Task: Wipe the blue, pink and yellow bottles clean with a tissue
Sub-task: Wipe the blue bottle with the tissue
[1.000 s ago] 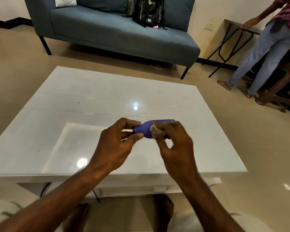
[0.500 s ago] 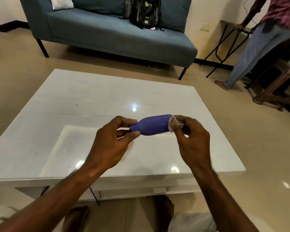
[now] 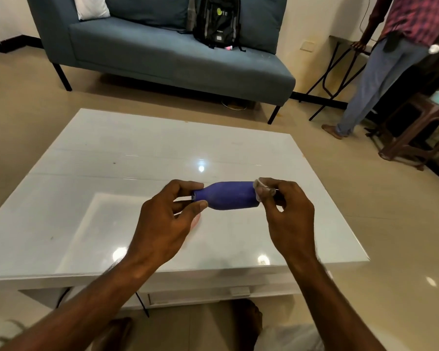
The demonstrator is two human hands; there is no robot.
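Note:
A small blue bottle (image 3: 230, 195) lies on its side in the air above the white table (image 3: 112, 178), neck pointing left. My left hand (image 3: 166, 220) pinches its neck and cap between thumb and fingers. My right hand (image 3: 288, 219) holds a small crumpled tissue (image 3: 262, 190) against the bottle's base at the right end. A pink shape (image 3: 196, 221) shows just below my left hand on the table; most of it is hidden. No yellow bottle is in view.
A blue-grey sofa (image 3: 162, 51) with a black backpack (image 3: 217, 21) stands beyond the table. A person (image 3: 385, 64) stands at the far right beside a folding table (image 3: 340, 54) and a wooden stool (image 3: 416, 133). My knees sit under the table's front edge.
My right hand slid the tissue from the bottle's middle to its base end, uncovering the blue body. The left hand kept its hold on the neck.

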